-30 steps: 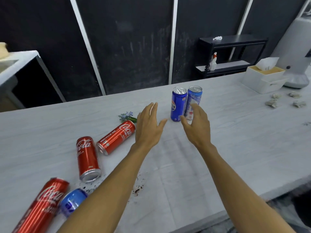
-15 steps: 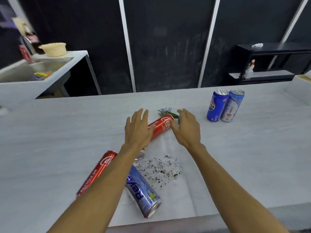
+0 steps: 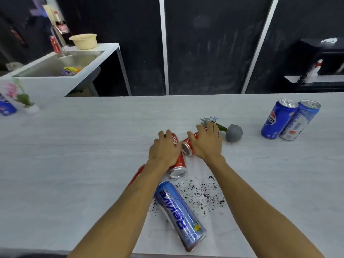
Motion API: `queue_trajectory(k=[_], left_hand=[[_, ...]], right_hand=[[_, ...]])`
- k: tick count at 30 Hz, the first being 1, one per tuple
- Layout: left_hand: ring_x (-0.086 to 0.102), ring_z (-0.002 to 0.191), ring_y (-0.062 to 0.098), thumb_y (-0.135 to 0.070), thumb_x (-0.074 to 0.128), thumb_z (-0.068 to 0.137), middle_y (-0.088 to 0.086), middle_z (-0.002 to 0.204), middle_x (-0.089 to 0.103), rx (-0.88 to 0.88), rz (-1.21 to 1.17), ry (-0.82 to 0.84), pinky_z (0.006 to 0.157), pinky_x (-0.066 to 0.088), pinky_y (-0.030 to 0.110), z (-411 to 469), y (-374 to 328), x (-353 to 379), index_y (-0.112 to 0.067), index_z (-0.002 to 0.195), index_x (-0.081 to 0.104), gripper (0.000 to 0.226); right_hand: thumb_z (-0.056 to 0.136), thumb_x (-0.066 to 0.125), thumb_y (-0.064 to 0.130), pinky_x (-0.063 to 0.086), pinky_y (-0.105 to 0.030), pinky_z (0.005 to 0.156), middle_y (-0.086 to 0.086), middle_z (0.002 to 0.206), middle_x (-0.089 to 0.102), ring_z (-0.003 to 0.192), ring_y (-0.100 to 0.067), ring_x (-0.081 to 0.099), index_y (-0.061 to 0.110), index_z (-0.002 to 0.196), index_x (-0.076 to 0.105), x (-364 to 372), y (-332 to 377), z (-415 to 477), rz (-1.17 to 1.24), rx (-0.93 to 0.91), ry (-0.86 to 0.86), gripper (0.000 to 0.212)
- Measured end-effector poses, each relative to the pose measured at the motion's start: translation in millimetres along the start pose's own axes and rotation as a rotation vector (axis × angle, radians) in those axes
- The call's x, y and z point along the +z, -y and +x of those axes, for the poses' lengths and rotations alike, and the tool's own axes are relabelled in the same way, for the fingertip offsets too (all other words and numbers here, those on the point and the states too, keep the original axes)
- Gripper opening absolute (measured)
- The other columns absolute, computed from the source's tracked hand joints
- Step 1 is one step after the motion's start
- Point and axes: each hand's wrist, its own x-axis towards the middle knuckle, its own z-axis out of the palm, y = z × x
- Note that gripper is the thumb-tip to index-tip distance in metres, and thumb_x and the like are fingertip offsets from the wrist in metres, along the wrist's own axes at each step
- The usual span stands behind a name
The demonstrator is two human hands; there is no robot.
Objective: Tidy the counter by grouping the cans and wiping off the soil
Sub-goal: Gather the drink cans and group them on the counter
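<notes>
The left hand [image 3: 164, 148] lies over a fallen red can [image 3: 178, 165] and the right hand [image 3: 206, 145] over a second red can [image 3: 187, 148]. Fingers drape across each, but I cannot tell whether either grip has closed. Just beyond the right fingers [image 3: 211, 127] a toppled grey pot [image 3: 234, 133] lies with its flower [image 3: 209, 119]. Nearer than both hands, soil [image 3: 201, 190] speckles the counter [image 3: 74, 155] beside a Revive can [image 3: 179, 215]. A third red can [image 3: 138, 173] peeks from under the left forearm, and 2 blue cans [image 3: 278, 120] stand well off right.

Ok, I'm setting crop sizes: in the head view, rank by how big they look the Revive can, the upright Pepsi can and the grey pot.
1. Revive can, though it lies nearest the camera, which inflates it.
2. Pepsi can.
3. grey pot.
</notes>
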Motion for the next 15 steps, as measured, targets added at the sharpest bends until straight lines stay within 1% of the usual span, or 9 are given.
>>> queue_trajectory(k=[3,5,7,9,10,11,12,14,15], left_hand=[[0.049,0.121,0.034,-0.044,0.043,0.097,0.014,0.145,0.037,0.0,-0.065,-0.004,0.091,0.045,0.042,2.3,0.1,0.1,-0.012,0.145,0.027,0.06],[0.049,0.121,0.034,-0.04,0.046,0.097,0.015,0.143,0.038,0.004,-0.101,-0.001,0.091,0.045,0.041,4.7,0.4,-0.3,-0.011,0.144,0.029,0.058],[0.048,0.122,0.034,-0.038,0.047,0.097,0.015,0.144,0.037,0.0,-0.149,0.008,0.093,0.044,0.042,7.8,0.6,-0.3,-0.011,0.145,0.027,0.059],[0.046,0.122,0.034,-0.035,0.046,0.096,0.015,0.144,0.036,-0.019,-0.195,0.017,0.092,0.043,0.042,10.4,0.7,1.2,-0.011,0.146,0.025,0.059],[0.046,0.122,0.034,-0.035,0.047,0.095,0.015,0.143,0.036,-0.036,-0.215,0.02,0.09,0.043,0.041,11.6,0.4,2.5,-0.011,0.146,0.024,0.06],[0.045,0.122,0.033,-0.035,0.047,0.094,0.015,0.142,0.037,-0.058,-0.234,0.021,0.089,0.043,0.041,12.8,-0.2,3.9,-0.012,0.146,0.023,0.061],[0.045,0.121,0.033,-0.036,0.048,0.094,0.015,0.141,0.038,-0.081,-0.248,0.019,0.087,0.043,0.041,14.3,-1.1,5.5,-0.013,0.146,0.023,0.063],[0.045,0.12,0.033,-0.039,0.049,0.092,0.016,0.138,0.041,-0.114,-0.247,0.008,0.082,0.042,0.04,17.3,-3.3,9.1,-0.015,0.146,0.022,0.065],[0.045,0.121,0.033,-0.042,0.051,0.091,0.016,0.137,0.042,-0.126,-0.236,0.002,0.082,0.042,0.04,18.7,-4.1,10.4,-0.016,0.146,0.021,0.068]], right_hand=[[0.093,0.045,0.047,0.029,-0.051,0.108,-0.011,0.155,0.024,0.145,-0.027,0.01,0.018,0.128,0.056,6.0,0.2,6.0,0.057,-0.04,0.034,0.047],[0.09,0.053,0.039,0.034,-0.048,0.105,-0.011,0.153,0.025,0.144,-0.027,0.015,0.015,0.121,0.058,7.3,-0.3,11.2,0.123,-0.082,0.064,0.04],[0.085,0.06,0.032,0.039,-0.044,0.102,-0.01,0.151,0.027,0.141,-0.026,0.022,0.012,0.11,0.06,7.3,1.1,16.3,0.197,-0.098,0.1,0.032],[0.08,0.065,0.028,0.037,-0.043,0.105,-0.01,0.15,0.029,0.141,-0.025,0.023,0.011,0.1,0.059,8.9,2.3,19.4,0.243,-0.096,0.111,0.026],[0.08,0.066,0.027,0.036,-0.043,0.107,-0.01,0.15,0.029,0.142,-0.025,0.023,0.011,0.101,0.059,10.8,2.4,20.3,0.251,-0.094,0.099,0.028],[0.08,0.068,0.027,0.034,-0.042,0.109,-0.01,0.152,0.028,0.143,-0.025,0.021,0.011,0.107,0.057,12.9,2.0,20.8,0.258,-0.089,0.077,0.034],[0.08,0.069,0.028,0.03,-0.041,0.113,-0.011,0.155,0.023,0.145,-0.026,0.017,0.01,0.118,0.053,14.9,1.9,21.2,0.266,-0.074,0.057,0.045],[0.08,0.073,0.036,0.021,-0.042,0.118,-0.011,0.16,0.007,0.148,-0.029,0.004,0.011,0.141,0.035,17.3,2.4,22.0,0.27,-0.012,0.055,0.076],[0.079,0.074,0.039,0.019,-0.043,0.118,-0.011,0.161,0.0,0.148,-0.031,0.0,0.011,0.147,0.025,18.0,3.1,23.0,0.267,0.034,0.068,0.089]])
